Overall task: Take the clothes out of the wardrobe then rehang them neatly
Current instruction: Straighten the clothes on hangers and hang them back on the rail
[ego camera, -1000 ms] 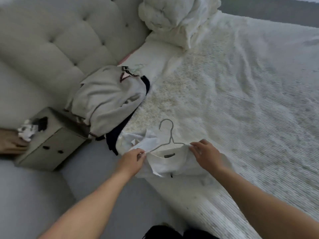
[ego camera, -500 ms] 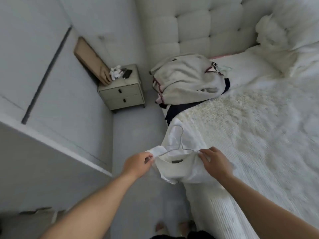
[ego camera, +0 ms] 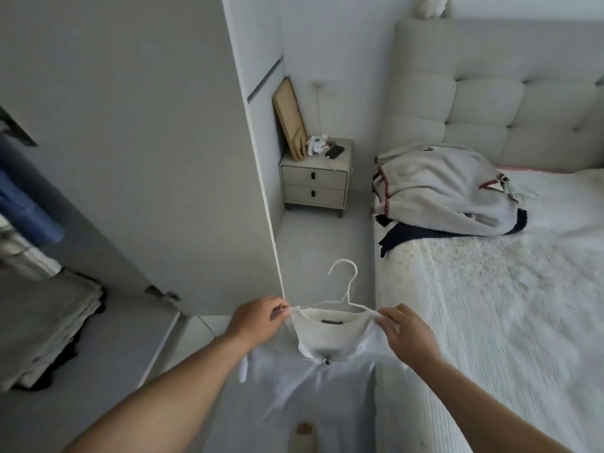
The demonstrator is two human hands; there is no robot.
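While the neck label is unreadable, left hand and right hand pinch the white garment.

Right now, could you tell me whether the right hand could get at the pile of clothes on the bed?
Probably not yet: the right hand is pinching the white top, though nothing blocks the pile.

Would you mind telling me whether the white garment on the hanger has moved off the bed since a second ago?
Yes. The white garment no longer lies on the bed; both hands hold it up leftwards, over the floor beside the bed, towards the wardrobe.
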